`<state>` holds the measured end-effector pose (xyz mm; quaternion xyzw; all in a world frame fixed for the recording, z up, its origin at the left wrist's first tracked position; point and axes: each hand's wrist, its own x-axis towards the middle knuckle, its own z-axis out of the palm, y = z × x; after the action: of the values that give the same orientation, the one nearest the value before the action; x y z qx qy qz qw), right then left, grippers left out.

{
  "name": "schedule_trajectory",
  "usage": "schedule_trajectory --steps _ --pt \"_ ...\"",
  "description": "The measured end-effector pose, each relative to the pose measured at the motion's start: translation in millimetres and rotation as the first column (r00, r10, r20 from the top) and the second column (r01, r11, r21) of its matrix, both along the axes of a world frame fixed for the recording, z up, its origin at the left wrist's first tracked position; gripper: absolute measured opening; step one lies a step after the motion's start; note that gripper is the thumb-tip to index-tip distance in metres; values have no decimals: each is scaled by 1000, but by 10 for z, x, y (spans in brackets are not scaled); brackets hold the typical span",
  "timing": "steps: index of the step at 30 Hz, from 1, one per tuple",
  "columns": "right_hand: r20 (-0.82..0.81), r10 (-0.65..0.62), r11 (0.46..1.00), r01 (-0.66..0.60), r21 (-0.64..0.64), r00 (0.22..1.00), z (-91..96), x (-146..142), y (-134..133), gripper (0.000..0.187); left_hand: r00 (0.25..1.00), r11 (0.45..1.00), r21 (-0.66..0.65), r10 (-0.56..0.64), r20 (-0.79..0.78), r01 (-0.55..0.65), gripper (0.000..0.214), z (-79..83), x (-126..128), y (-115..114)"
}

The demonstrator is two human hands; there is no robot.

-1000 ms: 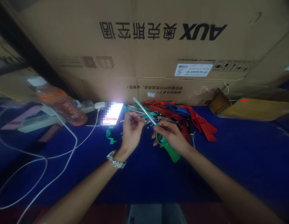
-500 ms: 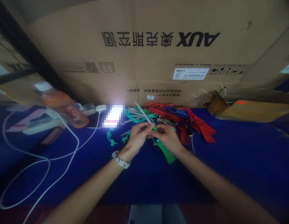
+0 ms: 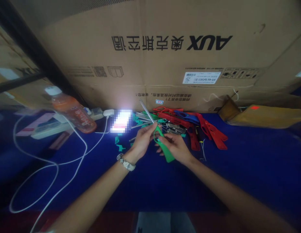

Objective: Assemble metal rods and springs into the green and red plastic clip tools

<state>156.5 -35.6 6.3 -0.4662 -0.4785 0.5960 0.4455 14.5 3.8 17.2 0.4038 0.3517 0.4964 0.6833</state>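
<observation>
Both hands meet over a long-necked utility lighter with a green handle and a thin metal tube. My left hand pinches it where the tube joins the green body, and the tube points up and away to the left. Around the handle, near the trigger loop, my right hand is closed, its thumb on top and some fingertips showing underneath. Just beyond the hands lie loose metal tubes, small green plastic pieces and red lighter casings. One blue casing rests among the red ones.
A lit phone, its screen blurred, is plugged into a white cable looping across the blue table. A drink bottle leans over a power strip. A large cardboard box walls the back; a yellow packet lies right.
The lighter's handle has swung slightly left and up. My right hand has shifted back along it, so more of the green body and trigger loop shows. The camera view has shifted a little.
</observation>
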Motion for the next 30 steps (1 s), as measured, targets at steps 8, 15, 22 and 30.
schedule_trajectory --steps 8,15,22,30 --pt "20 32 999 -32 7 999 -45 -21 13 49 995 994 42 102 9 -102 41 -68 100 -34" --pt "127 -1 999 -4 36 992 11 26 18 56 991 991 49 126 32 -128 39 -50 74 -47" --pt "121 -86 993 74 96 989 38 160 59 59 994 989 149 32 -105 -16 39 198 -198 -178" --pt "416 -12 951 -117 284 909 -11 56 83 41 963 979 89 197 -182 -183 31 234 -1026 -847"
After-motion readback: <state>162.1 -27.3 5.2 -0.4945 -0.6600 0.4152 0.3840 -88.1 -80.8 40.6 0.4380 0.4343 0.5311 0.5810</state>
